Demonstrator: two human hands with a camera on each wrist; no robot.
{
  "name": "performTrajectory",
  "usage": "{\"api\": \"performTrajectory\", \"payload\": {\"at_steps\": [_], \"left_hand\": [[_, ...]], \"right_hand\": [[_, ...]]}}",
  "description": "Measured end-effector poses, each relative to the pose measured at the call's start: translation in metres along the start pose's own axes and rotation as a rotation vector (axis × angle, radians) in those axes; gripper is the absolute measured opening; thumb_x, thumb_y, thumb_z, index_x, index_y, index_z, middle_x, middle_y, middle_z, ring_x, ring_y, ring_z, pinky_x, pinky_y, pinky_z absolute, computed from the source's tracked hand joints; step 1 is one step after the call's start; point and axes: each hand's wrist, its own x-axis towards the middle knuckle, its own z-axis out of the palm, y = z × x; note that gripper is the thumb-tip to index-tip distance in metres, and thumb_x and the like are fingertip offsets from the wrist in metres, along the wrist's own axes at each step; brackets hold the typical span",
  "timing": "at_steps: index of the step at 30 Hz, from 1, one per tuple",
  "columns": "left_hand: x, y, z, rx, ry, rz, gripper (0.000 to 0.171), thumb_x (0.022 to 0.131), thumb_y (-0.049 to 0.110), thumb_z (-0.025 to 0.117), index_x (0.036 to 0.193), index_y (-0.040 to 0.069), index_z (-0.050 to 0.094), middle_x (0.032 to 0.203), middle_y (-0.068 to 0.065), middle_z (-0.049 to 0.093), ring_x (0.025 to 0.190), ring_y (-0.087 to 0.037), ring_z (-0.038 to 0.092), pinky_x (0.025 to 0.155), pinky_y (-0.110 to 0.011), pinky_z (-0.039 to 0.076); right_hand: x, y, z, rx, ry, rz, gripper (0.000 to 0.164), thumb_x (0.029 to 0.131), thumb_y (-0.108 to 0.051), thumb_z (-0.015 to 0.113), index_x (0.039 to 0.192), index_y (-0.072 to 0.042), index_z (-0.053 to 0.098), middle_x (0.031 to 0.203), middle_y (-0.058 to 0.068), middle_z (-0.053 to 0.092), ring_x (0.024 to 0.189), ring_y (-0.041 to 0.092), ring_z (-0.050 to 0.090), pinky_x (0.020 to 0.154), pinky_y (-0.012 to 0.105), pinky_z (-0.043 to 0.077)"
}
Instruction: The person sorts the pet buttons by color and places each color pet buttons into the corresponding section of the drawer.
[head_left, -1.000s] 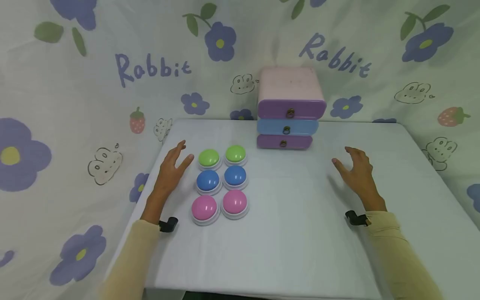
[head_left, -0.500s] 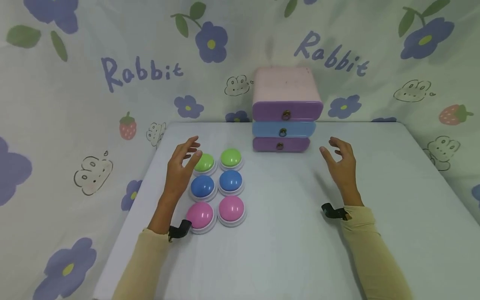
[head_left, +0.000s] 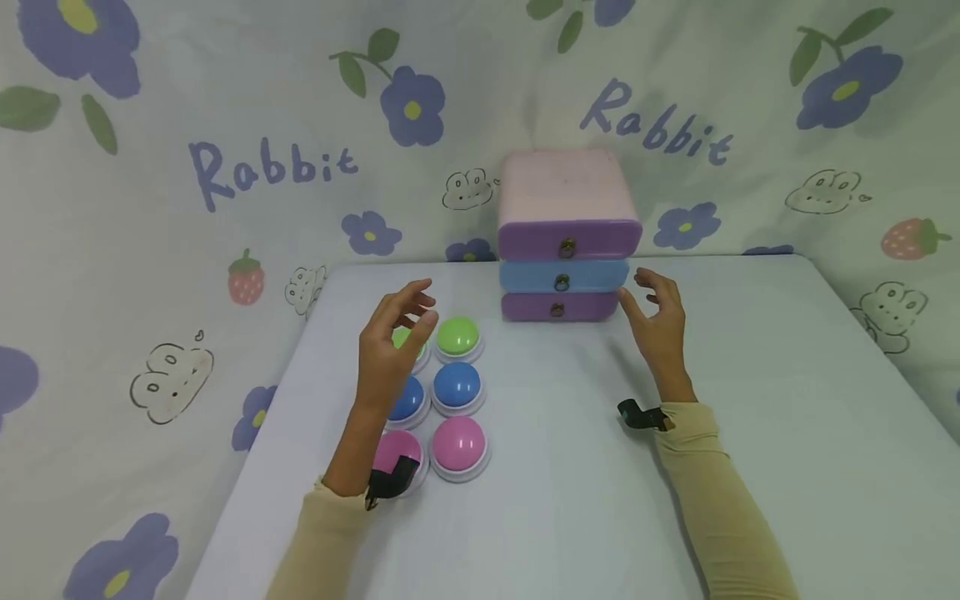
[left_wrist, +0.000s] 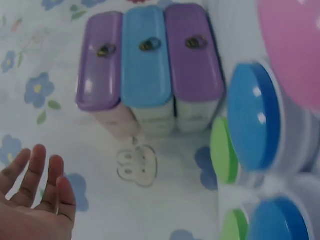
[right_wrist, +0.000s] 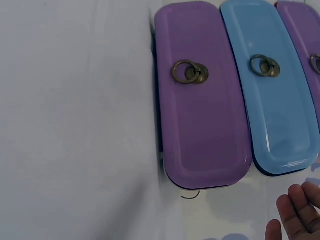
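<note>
My left hand point(head_left: 386, 358) hovers over the left column of dome-topped push buttons, its fingers spread and loosely bent around nothing. It partly covers a left green button point(head_left: 408, 340), a left blue button point(head_left: 408, 400) and a left pink button point(head_left: 396, 452). Uncovered beside them are a green button point(head_left: 457, 336), a blue button point(head_left: 457, 384) and a pink button point(head_left: 459, 443). My right hand point(head_left: 660, 329) is bare, thumb and fingers apart, just right of a small three-drawer cabinet point(head_left: 567, 187). In the right wrist view, fingertips point(right_wrist: 295, 205) show near the blue drawer point(right_wrist: 280, 100).
The cabinet stands at the table's back edge, with a pink top, purple and blue drawer fronts and ring pulls point(head_left: 562, 282). A white cloth covers the table point(head_left: 555, 500). Behind hangs a curtain point(head_left: 262, 83) printed with flowers and rabbits.
Both hands have moved inward: the left one rightward over the buttons, the right one leftward and up beside the cabinet. The head view has shifted slightly. Buttons and drawers stay in place.
</note>
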Motion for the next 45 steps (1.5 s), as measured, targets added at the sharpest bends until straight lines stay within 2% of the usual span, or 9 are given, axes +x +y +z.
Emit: {"api": "performTrajectory", "payload": {"at_steps": [4,7,11,14,20,26,28,36,45], "left_hand": [[0.001,-0.014,0.020,-0.062,-0.001,0.016,0.039,0.095,0.005,0.062,0.135,0.002,0.060,0.111,-0.018,0.063,0.104,-0.030,0.056,0.088,-0.033,0.045],[0.001,-0.026,0.037,-0.157,-0.011,0.014,0.037,0.097,0.010,0.063,0.134,0.007,0.062,0.111,-0.012,0.062,0.103,-0.022,0.056,0.089,-0.026,0.046],[-0.001,-0.026,0.058,-0.276,-0.014,-0.015,0.033,0.098,0.009,0.063,0.130,0.004,0.064,0.108,-0.012,0.061,0.099,-0.023,0.057,0.089,-0.028,0.048],[0.001,-0.028,0.071,-0.312,-0.009,-0.018,0.030,0.098,0.008,0.063,0.127,0.001,0.064,0.107,-0.012,0.060,0.097,-0.025,0.058,0.087,-0.029,0.048],[0.009,-0.033,0.090,-0.330,-0.026,-0.014,0.030,0.098,0.002,0.060,0.127,-0.004,0.062,0.109,-0.016,0.059,0.097,-0.023,0.057,0.087,-0.031,0.048],[0.018,-0.015,0.100,-0.333,-0.034,-0.051,0.030,0.097,-0.002,0.059,0.125,-0.014,0.059,0.106,-0.021,0.058,0.094,-0.023,0.056,0.086,-0.034,0.048],[0.021,-0.016,0.106,-0.343,-0.025,-0.062,0.030,0.097,-0.002,0.059,0.124,-0.015,0.059,0.106,-0.022,0.058,0.094,-0.023,0.056,0.086,-0.033,0.048],[0.029,-0.046,0.136,-0.353,0.008,-0.072,0.028,0.098,0.006,0.064,0.123,-0.006,0.064,0.106,-0.014,0.059,0.095,-0.021,0.057,0.086,-0.029,0.048],[0.043,-0.054,0.159,-0.353,0.061,-0.074,0.029,0.097,0.011,0.066,0.120,-0.007,0.065,0.103,-0.014,0.060,0.092,-0.023,0.059,0.085,-0.031,0.051]], "right_hand": [[0.006,0.005,0.005,0.008,-0.010,0.009,0.050,0.093,-0.026,0.074,0.135,-0.004,0.059,0.129,0.010,0.056,0.123,0.023,0.050,0.102,0.045,0.039],[0.010,0.009,0.007,0.012,-0.016,0.007,0.050,0.093,-0.026,0.074,0.135,-0.004,0.059,0.129,0.010,0.056,0.123,0.023,0.050,0.101,0.044,0.039],[0.016,0.013,0.010,0.015,-0.039,0.004,0.049,0.093,-0.027,0.073,0.136,-0.007,0.060,0.129,0.008,0.056,0.122,0.021,0.050,0.101,0.041,0.039],[0.022,0.013,0.010,0.007,-0.073,0.000,0.047,0.093,-0.029,0.074,0.134,-0.010,0.062,0.129,0.006,0.057,0.122,0.020,0.050,0.101,0.041,0.039],[0.036,0.014,0.002,-0.028,-0.176,-0.029,0.047,0.093,-0.029,0.074,0.134,-0.009,0.063,0.128,0.006,0.058,0.122,0.021,0.051,0.101,0.043,0.040],[0.046,0.018,-0.009,-0.064,-0.244,-0.008,0.050,0.092,-0.035,0.074,0.134,-0.012,0.065,0.130,0.001,0.059,0.122,0.019,0.052,0.102,0.043,0.041],[0.049,0.019,-0.011,-0.072,-0.257,0.000,0.050,0.091,-0.038,0.075,0.134,-0.013,0.065,0.130,0.000,0.059,0.121,0.018,0.052,0.101,0.044,0.041],[0.056,0.025,-0.019,-0.090,-0.288,-0.004,0.047,0.091,-0.035,0.075,0.134,-0.019,0.066,0.127,-0.002,0.061,0.117,0.019,0.054,0.097,0.033,0.042],[0.060,0.026,-0.022,-0.099,-0.293,-0.031,0.044,0.090,-0.030,0.077,0.132,-0.017,0.068,0.123,-0.002,0.063,0.111,0.012,0.055,0.094,0.030,0.043]]}}
